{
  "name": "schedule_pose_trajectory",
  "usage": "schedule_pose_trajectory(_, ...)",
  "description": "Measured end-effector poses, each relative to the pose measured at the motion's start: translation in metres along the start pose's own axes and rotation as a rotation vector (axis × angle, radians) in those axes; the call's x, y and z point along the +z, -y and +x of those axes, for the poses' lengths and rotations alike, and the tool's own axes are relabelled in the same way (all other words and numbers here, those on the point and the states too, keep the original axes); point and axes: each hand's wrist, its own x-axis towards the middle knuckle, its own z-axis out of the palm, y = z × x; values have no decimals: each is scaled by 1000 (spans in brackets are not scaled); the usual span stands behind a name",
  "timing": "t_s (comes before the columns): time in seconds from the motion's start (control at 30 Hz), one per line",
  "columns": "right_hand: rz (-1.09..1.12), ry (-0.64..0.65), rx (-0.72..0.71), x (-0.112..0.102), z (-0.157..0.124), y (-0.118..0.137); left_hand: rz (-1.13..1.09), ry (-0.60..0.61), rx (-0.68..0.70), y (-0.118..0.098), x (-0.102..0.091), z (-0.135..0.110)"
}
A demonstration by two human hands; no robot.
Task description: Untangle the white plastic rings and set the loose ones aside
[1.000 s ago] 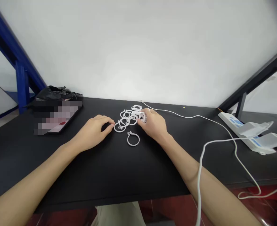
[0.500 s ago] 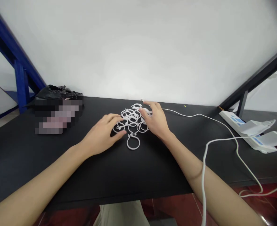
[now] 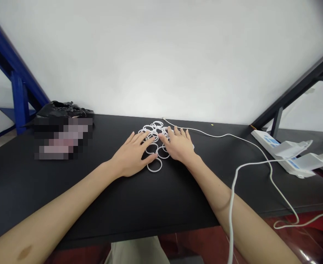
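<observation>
I have both hands over the white rings [image 3: 154,165], which lie in a loose, overlapping pile on the black table [image 3: 117,209], around the middle of its width and toward the wall [image 3: 150,66]. The nearest ring sits at the front edge of the pile, by the left thumb.

The left hand [image 3: 131,156] is palm down with its fingers fanned wide, fingertips and thumb over the left side of the pile. The right hand [image 3: 180,145] is spread wide too, covering the right side; I can't tell whether any ring is pressed under its palm. I see neither hand pinching a ring.

The tabletop is matte and dark, and its back edge runs along the plain pale wall. At the far left I see a crumpled black bag [image 3: 65,109] near a blue frame [image 3: 20,102]; a pixelated patch hides what lies in front of it. On the right, a white power strip [image 3: 266,138] with two adapters [image 3: 309,163] lies near a dark brace [image 3: 296,91]. A thin white cable [image 3: 219,136] snakes across the table from near the wall, and a length of cable passes in front of the right forearm. Below the near edge I see pale trousers [image 3: 138,251] and a glossy red floor [image 3: 197,240].
</observation>
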Motion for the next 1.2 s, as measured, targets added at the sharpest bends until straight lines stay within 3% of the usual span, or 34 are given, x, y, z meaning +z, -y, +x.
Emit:
schedule_pose_trajectory(0.1,33,-37,-50,0,0,2,-3,-70,-6,2,0,13)
schedule_pose_trajectory(0.23,90,-112,-87,4,1,2,-19,-1,-45,7,1,23)
schedule_pose_trajectory(0.53,79,-4,-49,5,3,-2,-4,-14,-53,9,4,22)
schedule_pose_trajectory(0.73,62,-14,-19,5,3,-7,-17,-148,-18,6,-2,21)
schedule_pose_trajectory(0.87,164,-200,-46,2,3,-6,-114,-273,-82,7,-9,21)
schedule_pose_trajectory(1.0,479,-443,-89,-7,0,-2,-173,-346,-250,26,-15,18)
schedule_pose_trajectory(1.2,833,-508,-56,-15,-4,-2,-69,-273,-396,60,-12,15)
